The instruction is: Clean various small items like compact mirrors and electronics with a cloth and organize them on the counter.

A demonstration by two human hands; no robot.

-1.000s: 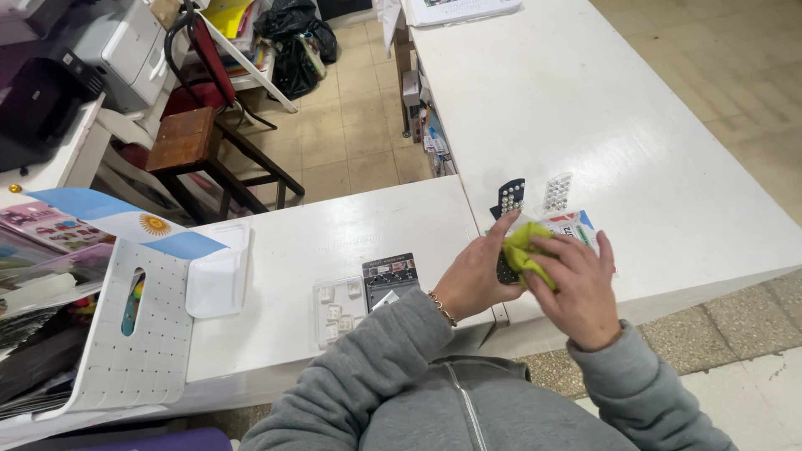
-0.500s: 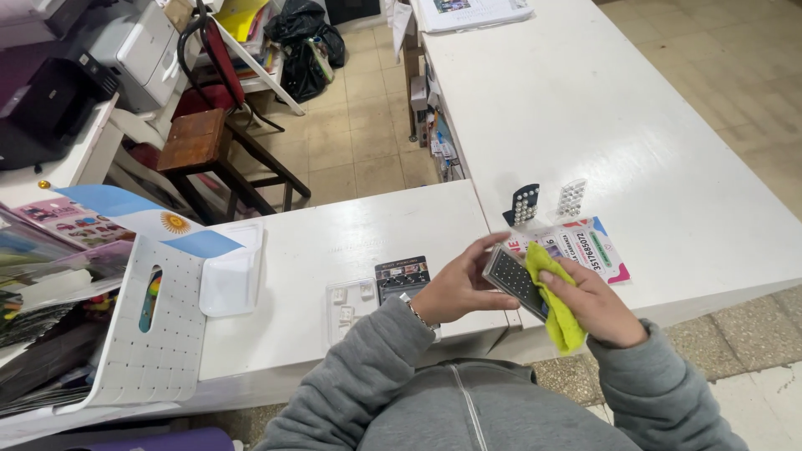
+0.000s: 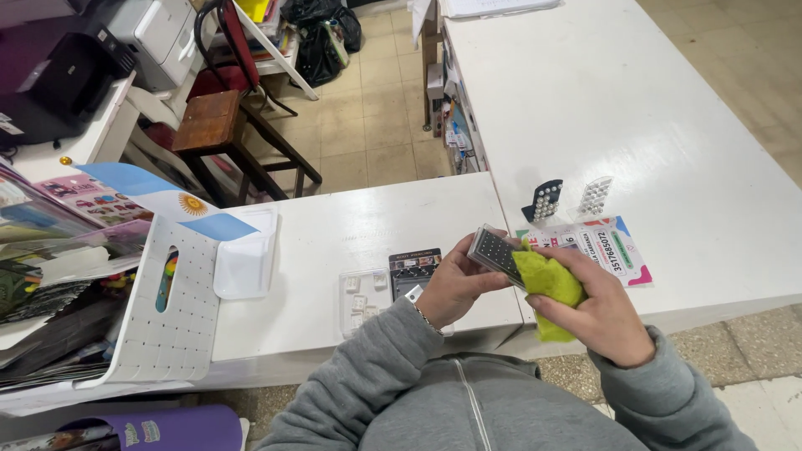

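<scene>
Centre-right of frame, above white worktop [image 3: 668, 125] edge: left hand [image 3: 455, 284] grip clamped on small clear box [image 3: 494, 253]; right hand [image 3: 597, 313] presses yellow cloth [image 3: 545, 280] onto it. Wiping step; steady hold needed.

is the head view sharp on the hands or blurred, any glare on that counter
Head view: the left hand, small clear case and yellow-green cloth under the right hand are fairly sharp; even soft light, no hard glare on the white counter; edges bend slightly.
</scene>
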